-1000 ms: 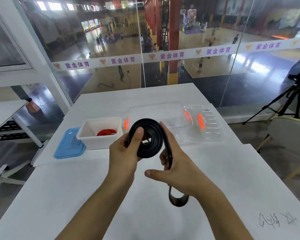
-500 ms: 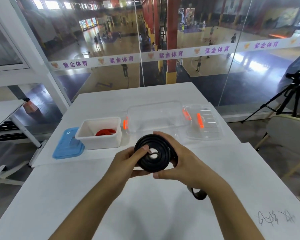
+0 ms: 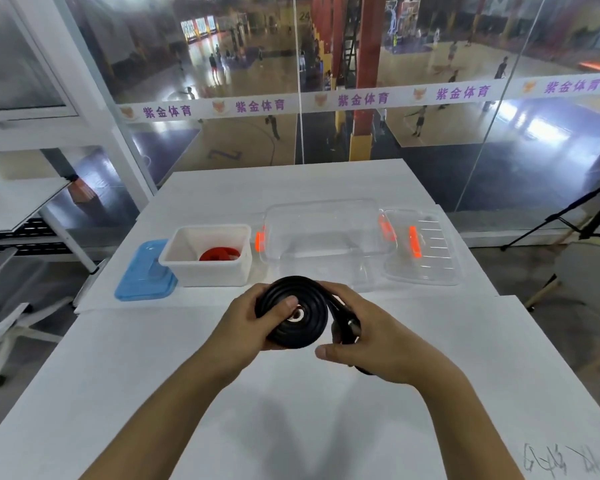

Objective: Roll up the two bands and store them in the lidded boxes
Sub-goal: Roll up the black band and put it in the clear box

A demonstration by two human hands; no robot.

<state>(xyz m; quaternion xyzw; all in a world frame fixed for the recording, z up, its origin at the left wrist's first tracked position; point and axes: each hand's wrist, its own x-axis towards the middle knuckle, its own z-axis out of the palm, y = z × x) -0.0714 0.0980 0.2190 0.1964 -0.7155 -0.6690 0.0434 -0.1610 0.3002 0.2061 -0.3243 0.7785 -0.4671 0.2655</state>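
Head view. Both hands are raised above the near part of the white table (image 3: 174,393), about centre.

Left hand (image 3: 246,323): closed on a coiled black band (image 3: 300,313), thumb pressed flat on the coil's face beside the small centre hole, fingers behind it. The coil is tight, several turns thick, its face tilted toward the camera.

Right hand (image 3: 371,336): curled around the loose tail of the same band, which runs off the coil's right edge, through the palm, and shows again as a dark bit below the hand. Thumb points left under the coil.

Farther on the table, left of centre: a white open box (image 3: 207,271) with a rolled red band (image 3: 219,254) lying inside on its floor. A blue lid (image 3: 139,282) lies flat on the table, touching the box's left side.

Right of the white box: a clear box (image 3: 326,233), open, with orange clips on its ends; nothing visible inside. Its clear lid (image 3: 426,254), also with an orange clip, lies just beside it on the right.

Beyond the table: glass wall (image 3: 430,140), sports court below. Tripod (image 3: 586,216) at far right, white chair (image 3: 0,306) at left.
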